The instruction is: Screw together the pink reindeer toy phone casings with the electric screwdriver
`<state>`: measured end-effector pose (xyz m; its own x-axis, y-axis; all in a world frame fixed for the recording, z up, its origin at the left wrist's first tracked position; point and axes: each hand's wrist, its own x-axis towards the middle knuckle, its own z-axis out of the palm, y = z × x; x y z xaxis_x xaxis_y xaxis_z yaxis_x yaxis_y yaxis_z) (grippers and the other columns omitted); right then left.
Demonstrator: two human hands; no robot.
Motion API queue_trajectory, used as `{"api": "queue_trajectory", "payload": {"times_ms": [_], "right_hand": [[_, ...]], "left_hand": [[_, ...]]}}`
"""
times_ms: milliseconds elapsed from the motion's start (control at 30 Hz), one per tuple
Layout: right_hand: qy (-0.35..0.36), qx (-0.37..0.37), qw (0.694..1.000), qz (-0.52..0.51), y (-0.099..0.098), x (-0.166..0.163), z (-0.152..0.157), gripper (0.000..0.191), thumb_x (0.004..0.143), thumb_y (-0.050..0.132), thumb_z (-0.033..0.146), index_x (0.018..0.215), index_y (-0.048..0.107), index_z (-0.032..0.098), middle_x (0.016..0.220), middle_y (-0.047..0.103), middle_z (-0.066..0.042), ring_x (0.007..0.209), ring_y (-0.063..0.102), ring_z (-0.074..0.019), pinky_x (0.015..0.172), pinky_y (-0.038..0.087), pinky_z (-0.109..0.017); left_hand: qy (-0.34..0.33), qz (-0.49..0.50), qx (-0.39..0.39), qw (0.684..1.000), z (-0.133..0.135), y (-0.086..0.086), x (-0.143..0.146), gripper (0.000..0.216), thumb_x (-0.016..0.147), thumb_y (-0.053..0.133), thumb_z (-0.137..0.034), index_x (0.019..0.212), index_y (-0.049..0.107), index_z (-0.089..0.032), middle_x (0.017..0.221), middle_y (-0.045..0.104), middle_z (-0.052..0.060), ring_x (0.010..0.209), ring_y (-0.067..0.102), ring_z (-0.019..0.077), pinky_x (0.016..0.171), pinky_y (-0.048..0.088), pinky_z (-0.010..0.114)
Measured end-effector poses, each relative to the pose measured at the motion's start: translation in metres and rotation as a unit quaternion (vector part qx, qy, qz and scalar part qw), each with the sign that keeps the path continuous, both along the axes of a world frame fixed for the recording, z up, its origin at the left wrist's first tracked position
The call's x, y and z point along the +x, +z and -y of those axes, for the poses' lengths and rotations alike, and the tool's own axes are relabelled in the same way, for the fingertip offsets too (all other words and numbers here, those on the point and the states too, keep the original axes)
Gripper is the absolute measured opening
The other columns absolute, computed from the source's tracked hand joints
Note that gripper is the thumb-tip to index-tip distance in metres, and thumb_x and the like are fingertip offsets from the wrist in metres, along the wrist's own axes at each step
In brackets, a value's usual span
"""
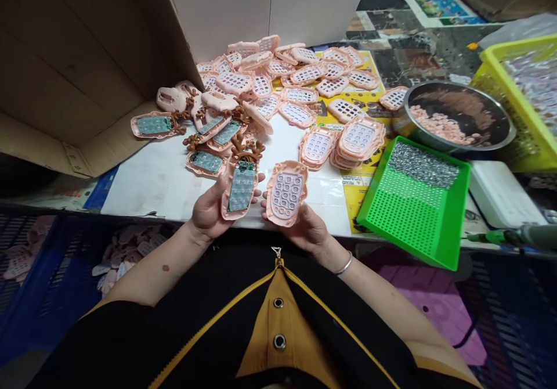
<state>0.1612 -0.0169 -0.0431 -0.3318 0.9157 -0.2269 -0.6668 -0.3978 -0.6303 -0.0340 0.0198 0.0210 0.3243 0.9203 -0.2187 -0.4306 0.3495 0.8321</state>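
Note:
My left hand (208, 208) grips a pink toy-phone shell (241, 187) that carries a green circuit board and brown antlers at its top. My right hand (304, 226) holds a second pink shell (286, 193), keypad side up, with rows of pale buttons. The two pieces sit side by side just above the table's near edge. Behind them lies a heap of pink keypad shells (300, 81), and to the left are several shells with green boards (209, 139).
A green perforated tray (418, 215) with small metal screws stands at the right. Behind it are a metal bowl (456, 116) of pink parts and a yellow-green basket (517, 93). An open cardboard box (78, 69) fills the left. A green-handled tool (517, 237) lies at the right edge.

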Motion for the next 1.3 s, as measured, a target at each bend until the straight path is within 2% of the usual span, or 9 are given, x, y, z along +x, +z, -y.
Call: {"api": "queue_trajectory", "payload": {"times_ms": [167,267,367,467,567,733,933,1133,1300], "right_hand": [[-0.001,0.022,0.998,0.054,0.009,-0.010,-0.006,0.065,0.058,0.095,0.053,0.112,0.068,0.027,0.110,0.077,-0.005,0.093,0.072,-0.0203,0.087,0.059,-0.036],[-0.013,0.048,0.997,0.064,0.015,-0.020,-0.011,0.066,0.057,0.097,0.045,0.113,0.066,0.028,0.110,0.074,-0.001,0.084,0.067,-0.0149,0.074,0.056,-0.028],[-0.032,0.060,0.996,0.061,0.015,-0.028,-0.016,0.069,0.055,0.099,0.041,0.113,0.063,0.028,0.113,0.071,0.000,0.088,0.065,-0.0131,0.074,0.054,-0.025],[-0.040,0.070,0.994,0.076,0.009,-0.033,-0.019,0.077,0.055,0.099,0.040,0.121,0.059,0.028,0.118,0.069,-0.002,0.097,0.066,-0.0156,0.085,0.057,-0.030],[-0.039,0.078,0.992,0.094,0.003,-0.034,-0.020,0.082,0.057,0.098,0.043,0.126,0.056,0.029,0.123,0.066,-0.004,0.098,0.067,-0.0180,0.086,0.059,-0.036],[-0.051,0.071,0.989,0.122,0.002,-0.032,-0.020,0.086,0.051,0.101,0.036,0.125,0.056,0.031,0.123,0.064,-0.004,0.107,0.067,-0.0210,0.091,0.061,-0.039],[-0.032,0.106,0.984,0.138,0.002,-0.029,-0.020,0.073,0.055,0.099,0.038,0.116,0.060,0.029,0.116,0.070,-0.003,0.107,0.069,-0.0212,0.095,0.061,-0.040],[-0.024,0.106,0.988,0.110,-0.002,-0.027,-0.020,0.071,0.059,0.097,0.043,0.116,0.058,0.028,0.111,0.070,-0.002,0.090,0.070,-0.0169,0.080,0.062,-0.035],[-0.016,0.102,0.989,0.101,-0.001,-0.025,-0.019,0.072,0.054,0.100,0.036,0.113,0.061,0.029,0.114,0.070,0.000,0.097,0.070,-0.0157,0.086,0.062,-0.032]], "left_hand": [[0.005,-0.040,0.007,0.999,-0.001,-0.002,0.012,0.073,0.062,0.093,-0.049,0.124,0.065,-0.023,0.143,0.065,0.012,0.129,0.064,0.0330,0.105,0.056,0.043],[0.022,-0.069,0.025,0.997,-0.002,-0.002,0.020,0.083,0.061,0.096,-0.039,0.133,0.058,-0.026,0.151,0.057,0.010,0.143,0.051,0.0312,0.115,0.047,0.041],[0.024,-0.100,0.035,0.994,-0.003,0.000,0.025,0.092,0.061,0.095,-0.036,0.141,0.051,-0.026,0.148,0.058,0.011,0.143,0.051,0.0309,0.114,0.047,0.040],[0.019,-0.132,0.034,0.991,-0.003,-0.001,0.028,0.099,0.060,0.096,-0.038,0.145,0.048,-0.026,0.149,0.056,0.012,0.144,0.049,0.0320,0.113,0.047,0.041],[0.010,-0.142,0.028,0.989,-0.002,-0.003,0.029,0.107,0.058,0.097,-0.043,0.150,0.045,-0.024,0.153,0.052,0.014,0.147,0.045,0.0337,0.115,0.045,0.041],[-0.002,-0.097,0.017,0.995,-0.003,-0.006,0.031,0.088,0.072,0.085,-0.059,0.148,0.052,-0.026,0.161,0.046,0.010,0.152,0.038,0.0302,0.123,0.036,0.039],[0.020,-0.084,0.019,0.996,-0.008,-0.011,0.030,0.084,0.067,0.091,-0.053,0.139,0.059,-0.024,0.140,0.064,0.012,0.144,0.049,0.0294,0.119,0.040,0.041],[0.016,-0.078,0.032,0.996,-0.005,-0.016,0.030,0.088,0.061,0.095,-0.050,0.135,0.056,-0.023,0.152,0.055,0.014,0.147,0.046,0.0278,0.120,0.037,0.036],[0.007,-0.068,0.017,0.997,-0.004,-0.014,0.029,0.094,0.055,0.099,-0.046,0.135,0.053,-0.023,0.152,0.056,0.014,0.148,0.046,0.0277,0.119,0.038,0.036]]}}
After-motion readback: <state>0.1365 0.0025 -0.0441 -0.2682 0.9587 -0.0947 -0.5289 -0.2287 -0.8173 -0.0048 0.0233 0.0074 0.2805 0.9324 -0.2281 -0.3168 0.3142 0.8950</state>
